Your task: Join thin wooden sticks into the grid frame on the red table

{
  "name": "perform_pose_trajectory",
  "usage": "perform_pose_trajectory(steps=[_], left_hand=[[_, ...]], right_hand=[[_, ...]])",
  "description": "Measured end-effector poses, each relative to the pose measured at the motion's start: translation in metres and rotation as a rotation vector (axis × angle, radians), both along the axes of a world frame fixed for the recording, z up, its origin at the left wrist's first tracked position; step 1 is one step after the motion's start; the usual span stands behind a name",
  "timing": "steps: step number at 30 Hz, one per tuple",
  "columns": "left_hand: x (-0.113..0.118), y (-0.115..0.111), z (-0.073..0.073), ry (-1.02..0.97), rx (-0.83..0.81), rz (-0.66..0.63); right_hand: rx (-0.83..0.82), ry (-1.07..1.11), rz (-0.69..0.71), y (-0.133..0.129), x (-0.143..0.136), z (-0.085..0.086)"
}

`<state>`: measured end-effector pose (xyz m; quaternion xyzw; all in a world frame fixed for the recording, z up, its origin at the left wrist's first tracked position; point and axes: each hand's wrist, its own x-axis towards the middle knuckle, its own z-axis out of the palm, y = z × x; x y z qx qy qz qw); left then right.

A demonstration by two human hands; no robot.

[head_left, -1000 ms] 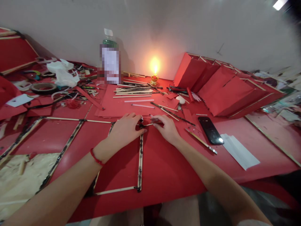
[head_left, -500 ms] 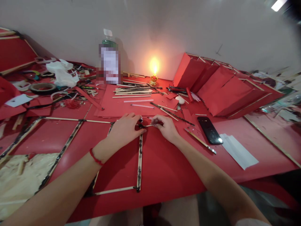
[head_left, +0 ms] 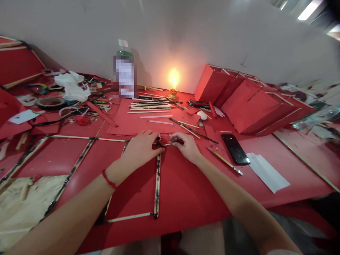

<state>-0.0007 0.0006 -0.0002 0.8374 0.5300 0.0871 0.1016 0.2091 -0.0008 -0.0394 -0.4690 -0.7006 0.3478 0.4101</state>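
Observation:
A frame of pale wooden sticks, its joints smeared with black glue-like stuff, lies on the red table top. My left hand, with a red cord round the wrist, is closed over the frame's far right corner, its thumb beside the black joint. The fingers cover part of that corner. From the joint a thin pale strip runs right into the closed fingertips of my right hand. Whether the strip is stuck to the joint I cannot tell.
Behind my hands, loose sticks lie on red sheets. A lit candle burns by the wall, right of a bottle. Red paper boxes, a phone, a brush-like tool and white paper are at right.
The whole view has shifted slightly, so the scene sits a little lower. Both hands stay at the same corner, still gripping; the strip between them looks slightly more slanted.

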Motion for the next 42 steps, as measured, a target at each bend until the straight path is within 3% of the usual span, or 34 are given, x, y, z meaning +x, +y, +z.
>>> perform_pose_trajectory(steps=[25, 42], left_hand=[[-0.001, 0.001, -0.002, 0.018, 0.001, -0.006], [0.001, 0.000, 0.002, 0.027, -0.017, 0.016]], right_hand=[[-0.028, 0.039, -0.040, -0.001, -0.003, -0.002], [0.162, -0.058, -0.052, 0.000, 0.010, 0.002]])
